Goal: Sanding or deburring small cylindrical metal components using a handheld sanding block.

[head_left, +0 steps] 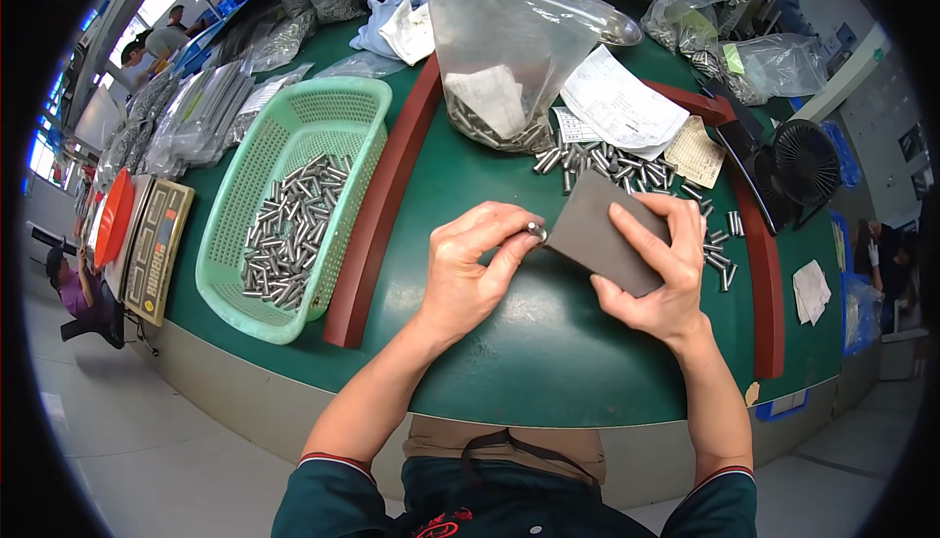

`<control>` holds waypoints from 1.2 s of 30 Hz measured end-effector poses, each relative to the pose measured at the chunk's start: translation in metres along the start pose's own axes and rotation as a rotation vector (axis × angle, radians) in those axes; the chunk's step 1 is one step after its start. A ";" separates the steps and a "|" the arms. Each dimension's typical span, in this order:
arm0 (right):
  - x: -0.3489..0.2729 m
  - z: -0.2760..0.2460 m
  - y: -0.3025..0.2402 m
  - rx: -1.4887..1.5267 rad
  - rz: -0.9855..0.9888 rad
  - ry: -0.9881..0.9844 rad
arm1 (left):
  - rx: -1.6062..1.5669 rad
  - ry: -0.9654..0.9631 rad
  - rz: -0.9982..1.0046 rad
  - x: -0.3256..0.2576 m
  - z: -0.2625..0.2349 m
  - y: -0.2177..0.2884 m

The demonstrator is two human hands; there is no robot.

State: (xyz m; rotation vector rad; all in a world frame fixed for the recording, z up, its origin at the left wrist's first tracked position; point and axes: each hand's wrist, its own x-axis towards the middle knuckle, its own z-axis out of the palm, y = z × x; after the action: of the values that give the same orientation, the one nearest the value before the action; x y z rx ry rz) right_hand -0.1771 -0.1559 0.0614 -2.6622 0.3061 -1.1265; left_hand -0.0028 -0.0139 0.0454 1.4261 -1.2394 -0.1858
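Between the thumb and fingers of my left hand (468, 269) is a small shiny metal pin (536, 230), its end pointing toward the right. My right hand (661, 279) grips a flat grey-brown rectangular pad (595, 230), fingers on top and thumb at the near edge. The pad's left corner comes close to the pin; whether they touch I cannot tell. Behind the pad, many loose metal pins (641, 178) lie on the green table (529, 352). On the left, a green plastic basket (211, 269) holds more of these pins (294, 230).
Dark red bars (377, 230) frame the work area on the left, far side and right. A clear plastic bag (509, 29) of pins stands at the back beside papers (622, 102). A black fan (808, 161), a white cloth (811, 292) and a scale (160, 254) flank the sides.
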 end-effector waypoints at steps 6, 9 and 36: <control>0.002 -0.004 0.000 0.096 -0.052 -0.007 | 0.005 0.020 -0.006 0.001 -0.002 -0.001; 0.000 -0.001 -0.011 0.141 -0.085 -0.054 | 0.017 0.031 0.003 0.001 -0.001 0.001; 0.003 0.002 -0.011 0.144 -0.085 -0.128 | 0.100 0.130 0.117 0.000 0.002 0.005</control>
State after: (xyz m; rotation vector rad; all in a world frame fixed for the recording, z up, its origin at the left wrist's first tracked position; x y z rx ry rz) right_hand -0.1730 -0.1461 0.0654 -2.6254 0.0863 -0.9565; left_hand -0.0073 -0.0139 0.0484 1.4231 -1.2344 0.0481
